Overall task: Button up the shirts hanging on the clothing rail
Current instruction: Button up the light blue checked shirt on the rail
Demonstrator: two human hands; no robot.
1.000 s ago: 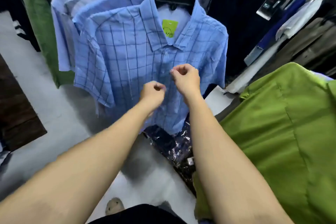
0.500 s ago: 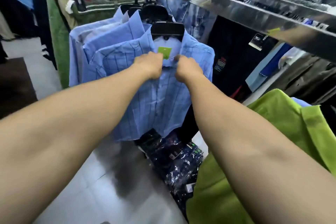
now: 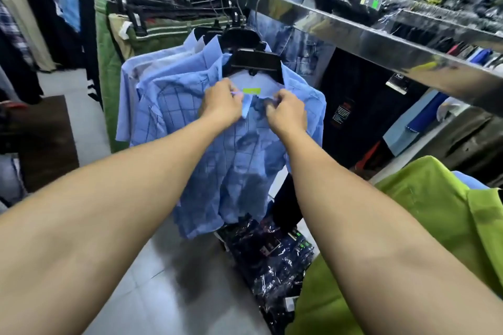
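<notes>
Left hand (image 3: pixel 221 106) and right hand (image 3: pixel 285 113) had risen from mid-front of the shirt (image 3: pixel 239 166) to its collar (image 3: pixel 247 109), each pinching one edge; top button probably next.

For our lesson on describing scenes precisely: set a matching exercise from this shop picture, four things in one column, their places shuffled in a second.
Things:
1 blue checked shirt
2 black hanger
3 lime-green garment
4 plastic-wrapped packs

Places:
A on the floor below the shirt
B hanging from the metal rail
C held at the collar by the left hand and right hand
D lower right, nearest the camera

Pairs: 1-C, 2-B, 3-D, 4-A
</notes>
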